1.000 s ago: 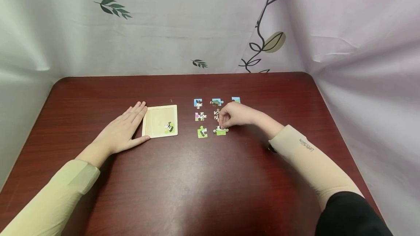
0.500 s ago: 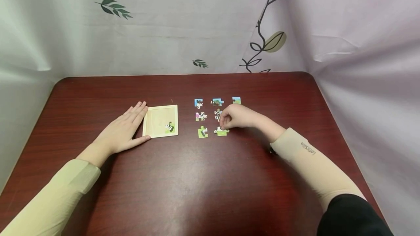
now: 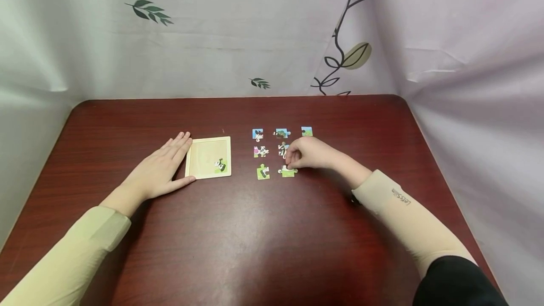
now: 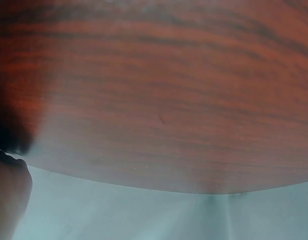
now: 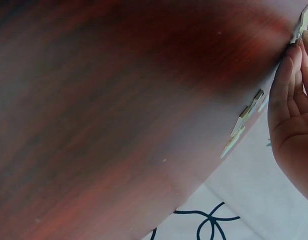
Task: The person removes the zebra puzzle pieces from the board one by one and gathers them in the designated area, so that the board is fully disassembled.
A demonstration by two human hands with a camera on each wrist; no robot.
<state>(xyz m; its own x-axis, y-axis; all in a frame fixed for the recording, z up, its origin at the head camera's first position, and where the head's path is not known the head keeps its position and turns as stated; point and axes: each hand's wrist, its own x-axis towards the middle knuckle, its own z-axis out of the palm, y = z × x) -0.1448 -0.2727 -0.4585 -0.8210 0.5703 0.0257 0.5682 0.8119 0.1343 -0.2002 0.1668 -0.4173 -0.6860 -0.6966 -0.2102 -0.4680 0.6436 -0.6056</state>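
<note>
In the head view my left hand [image 3: 155, 169] lies flat on the table, its fingers spread along the left side of a square wooden puzzle tray [image 3: 204, 180]. The thumb tip touches the tray's lower left corner. One panda puzzle piece [image 3: 220, 165] sits in the tray's lower right corner. To the right, my right hand [image 3: 310, 151] pinches the top edge of a green and white puzzle piece [image 3: 288, 173] with thumb and fingertips. The right wrist view has those fingertips [image 5: 289, 52] at a piece [image 5: 303, 22] near the table surface.
Several other loose pieces stand in rows: a blue-topped one [image 3: 257, 132], a tree one [image 3: 282, 133], a corner one [image 3: 307, 131], a pink one [image 3: 261, 151], a partly covered one [image 3: 282, 150] and a green one [image 3: 263, 172]. A patterned curtain [image 3: 204, 51] hangs behind the table [image 3: 238, 240].
Both hands stay where they are, the right one at the same green and white piece. The whole head view has shifted slightly.
</note>
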